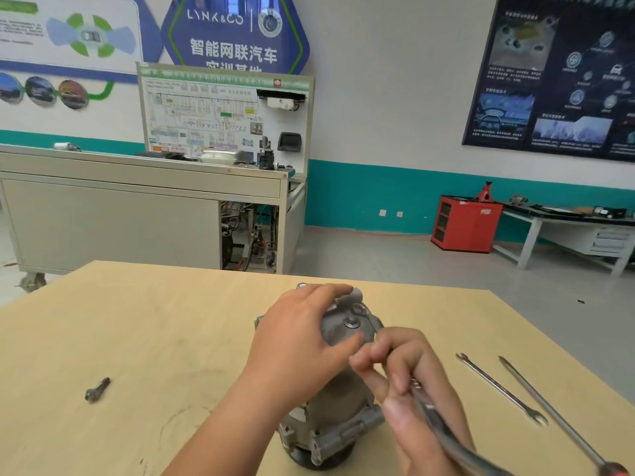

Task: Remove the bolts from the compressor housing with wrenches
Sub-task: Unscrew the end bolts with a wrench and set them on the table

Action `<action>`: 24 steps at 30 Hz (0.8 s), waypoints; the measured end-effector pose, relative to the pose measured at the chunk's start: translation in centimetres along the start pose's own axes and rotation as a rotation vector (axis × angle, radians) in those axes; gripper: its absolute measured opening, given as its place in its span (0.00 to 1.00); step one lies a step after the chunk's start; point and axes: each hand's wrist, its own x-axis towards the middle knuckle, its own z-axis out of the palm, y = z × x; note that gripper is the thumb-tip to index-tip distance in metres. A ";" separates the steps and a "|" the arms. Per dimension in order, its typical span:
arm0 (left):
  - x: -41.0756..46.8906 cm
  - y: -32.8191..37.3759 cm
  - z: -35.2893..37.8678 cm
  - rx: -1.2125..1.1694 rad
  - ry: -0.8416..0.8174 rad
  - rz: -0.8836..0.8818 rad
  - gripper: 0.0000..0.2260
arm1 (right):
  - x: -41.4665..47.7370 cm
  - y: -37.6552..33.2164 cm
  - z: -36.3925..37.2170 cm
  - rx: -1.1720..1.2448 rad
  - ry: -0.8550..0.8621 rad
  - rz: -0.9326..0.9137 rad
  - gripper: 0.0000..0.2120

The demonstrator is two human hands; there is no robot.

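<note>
Wrench hand: right hand (409, 383), fingers curled round the shank of a wrench (433, 420).
Bracing hand: left hand (302, 341) grips the top of the compressor housing (340, 413), thumb on the near side.
Housing: upright, mid-table, between both hands.
Bearing: top bolt (352, 322) lies ahead and left of the right hand; wrench axis runs from lower right toward it; seating unclear.
Table (137, 338): pale wood; loose bolt (98, 389) far left; spare wrench (501, 389) and screwdriver (556, 417) on the right.
Room: workshop, training bench (113, 207), red cabinet (467, 223), wall posters.
</note>
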 end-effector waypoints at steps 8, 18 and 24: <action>0.0 0.2 -0.1 -0.043 0.010 -0.023 0.10 | -0.5 -0.8 0.3 -0.361 -0.121 -0.025 0.04; -0.2 0.2 -0.2 -0.064 -0.025 -0.059 0.11 | 0.5 -0.9 -4.1 -0.117 -0.043 0.134 0.20; 0.0 0.2 -0.1 -0.071 -0.033 -0.090 0.12 | 1.7 -2.1 -3.2 -0.429 -0.179 0.040 0.18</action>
